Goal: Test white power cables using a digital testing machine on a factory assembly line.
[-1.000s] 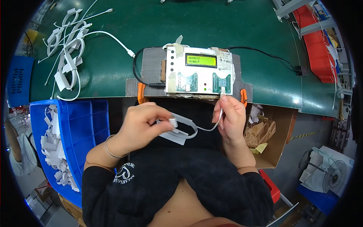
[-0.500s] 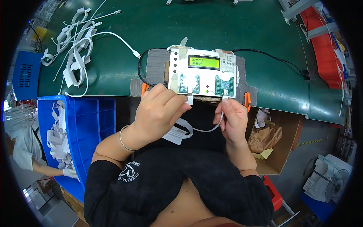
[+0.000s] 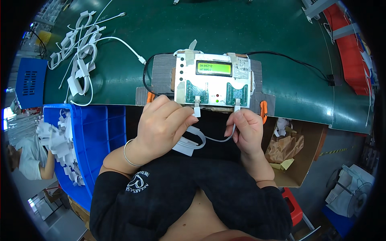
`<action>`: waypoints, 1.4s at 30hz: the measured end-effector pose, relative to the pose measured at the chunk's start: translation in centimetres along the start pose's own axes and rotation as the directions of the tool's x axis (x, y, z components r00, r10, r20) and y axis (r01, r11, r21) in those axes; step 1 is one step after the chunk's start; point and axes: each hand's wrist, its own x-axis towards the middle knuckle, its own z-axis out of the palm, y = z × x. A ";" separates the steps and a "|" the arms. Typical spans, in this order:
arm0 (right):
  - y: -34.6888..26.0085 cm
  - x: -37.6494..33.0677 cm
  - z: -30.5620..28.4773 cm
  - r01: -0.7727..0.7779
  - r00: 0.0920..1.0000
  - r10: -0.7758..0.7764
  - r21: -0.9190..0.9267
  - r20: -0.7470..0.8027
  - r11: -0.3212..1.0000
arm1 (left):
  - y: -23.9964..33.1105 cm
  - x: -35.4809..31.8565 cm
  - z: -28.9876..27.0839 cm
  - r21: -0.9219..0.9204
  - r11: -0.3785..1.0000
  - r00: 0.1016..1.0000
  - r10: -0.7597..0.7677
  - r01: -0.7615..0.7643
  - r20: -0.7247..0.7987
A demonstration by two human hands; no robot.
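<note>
A white cable tester (image 3: 209, 88) with a lit green display and two small green circuit boards stands at the table's front edge. My left hand (image 3: 163, 122) pinches a white cable plug (image 3: 197, 112) at the left board's socket. At the right board, my right hand (image 3: 248, 128) grips the other plug (image 3: 237, 107) between thumb and fingers, and its metal tip meets the socket. The white cable (image 3: 220, 140) runs from there to a coil (image 3: 192, 141) hanging below the tester, partly behind my left hand. A green light shows between the boards.
Several coiled white cables (image 3: 83, 66) lie on the green table (image 3: 281, 32) at the left. A blue crate (image 3: 94, 136) with white scraps stands left of me, a carton (image 3: 301, 160) with brown paper on the right. Orange clamps (image 3: 263, 111) flank the tester.
Both hands stay at the plugs with hardly any movement. The view has shifted slightly. At the far left, another person's arm has risen from the blue crate beside a bunch of white strips.
</note>
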 end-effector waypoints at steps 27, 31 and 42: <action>1.2 -0.7 0.6 0.082 0.993 -0.086 -0.050 -0.086 0.995 | -0.9 -0.3 1.1 -0.058 0.998 0.998 0.016 -0.020 -0.064; 1.7 -2.1 1.8 0.172 0.979 -0.191 -0.211 -0.071 0.962 | -1.5 -1.2 0.7 0.043 0.986 0.987 0.158 -0.159 0.028; -13.8 1.9 -3.8 0.757 0.644 -0.716 0.357 -0.270 0.547 | -9.3 5.7 -8.4 -0.731 0.682 0.984 -0.102 -0.037 -0.145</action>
